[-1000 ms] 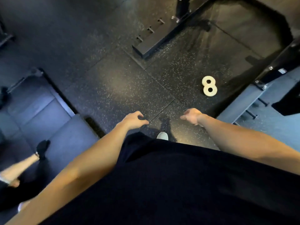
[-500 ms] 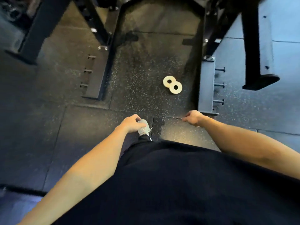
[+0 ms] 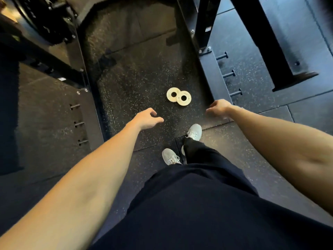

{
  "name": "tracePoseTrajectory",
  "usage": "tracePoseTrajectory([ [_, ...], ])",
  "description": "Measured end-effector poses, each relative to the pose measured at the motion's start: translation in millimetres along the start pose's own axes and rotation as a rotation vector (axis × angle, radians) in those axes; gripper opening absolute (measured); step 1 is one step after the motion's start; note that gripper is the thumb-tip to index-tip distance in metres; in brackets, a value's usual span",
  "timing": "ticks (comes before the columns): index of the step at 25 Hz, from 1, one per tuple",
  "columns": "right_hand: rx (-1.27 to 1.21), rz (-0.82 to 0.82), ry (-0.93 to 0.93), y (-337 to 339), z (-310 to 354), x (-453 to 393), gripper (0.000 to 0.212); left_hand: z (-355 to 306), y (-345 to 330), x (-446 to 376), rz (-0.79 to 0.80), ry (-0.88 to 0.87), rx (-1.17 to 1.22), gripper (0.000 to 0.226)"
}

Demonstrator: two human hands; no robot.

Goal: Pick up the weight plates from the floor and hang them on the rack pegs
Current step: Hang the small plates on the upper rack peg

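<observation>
- Plates: two small pale round metal weight plates (image 3: 178,99) overlapping on speckled black rubber floor (image 3: 137,83), frame centre.
- Left hand (image 3: 146,118), right hand (image 3: 219,107): fingers loosely curled, both empty.

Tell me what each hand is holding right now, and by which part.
Nothing is held. The left hand and right hand hang loosely curled above the floor, and both plates lie untouched, overlapping, ahead of them.

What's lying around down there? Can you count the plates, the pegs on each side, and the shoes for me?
Pale weight plates, overlapping on the floor: 2
Pegs on the right base: 3
Pegs on the left base: 3
Grey shoes: 2
Total: 10
</observation>
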State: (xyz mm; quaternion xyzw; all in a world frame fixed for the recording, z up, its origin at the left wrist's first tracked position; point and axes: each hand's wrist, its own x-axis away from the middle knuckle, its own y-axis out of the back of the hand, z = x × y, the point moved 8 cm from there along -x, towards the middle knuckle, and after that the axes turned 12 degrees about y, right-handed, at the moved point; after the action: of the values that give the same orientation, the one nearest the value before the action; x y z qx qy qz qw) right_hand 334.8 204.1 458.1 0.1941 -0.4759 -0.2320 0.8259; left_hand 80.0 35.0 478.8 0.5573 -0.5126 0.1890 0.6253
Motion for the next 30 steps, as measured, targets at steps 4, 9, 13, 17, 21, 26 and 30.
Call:
tracePoseTrajectory([
  [4,-0.076,0.007,-0.028,29.9,-2.1,-61.1,0.038,-45.9,26.7,-55.3,0.021,0.028,0.020,0.053],
  [9,-0.066,0.009,-0.095,32.4,-24.8,-153.6,0.038,-85.4,21.3,-158.9,0.053,0.038,0.049,0.048],
  [13,-0.104,0.029,-0.117,-8.1,-58.6,-267.5,0.040,-105.3,-8.8,-290.8,0.081,0.063,0.017,0.036],
  [17,-0.119,0.027,-0.110,-67.8,-106.1,-384.8,0.046,-110.7,-60.1,-427.4,0.071,0.081,-0.044,0.040],
  [21,-0.041,0.043,-0.109,-145.4,-177.1,-501.6,0.037,-100.9,-143.0,-567.6,0.073,0.141,-0.042,0.024],
  [26,-0.071,-0.001,-0.120,-219.3,-233.8,-596.3,0.046,-98.6,-219.5,-678.9,0.053,0.118,0.075,0.039],
  [30,-0.209,-0.049,-0.137,-258.9,-241.6,-624.5,0.043,-95.6,-241.7,-714.8,0.008,0.151,0.406,0.031],
])
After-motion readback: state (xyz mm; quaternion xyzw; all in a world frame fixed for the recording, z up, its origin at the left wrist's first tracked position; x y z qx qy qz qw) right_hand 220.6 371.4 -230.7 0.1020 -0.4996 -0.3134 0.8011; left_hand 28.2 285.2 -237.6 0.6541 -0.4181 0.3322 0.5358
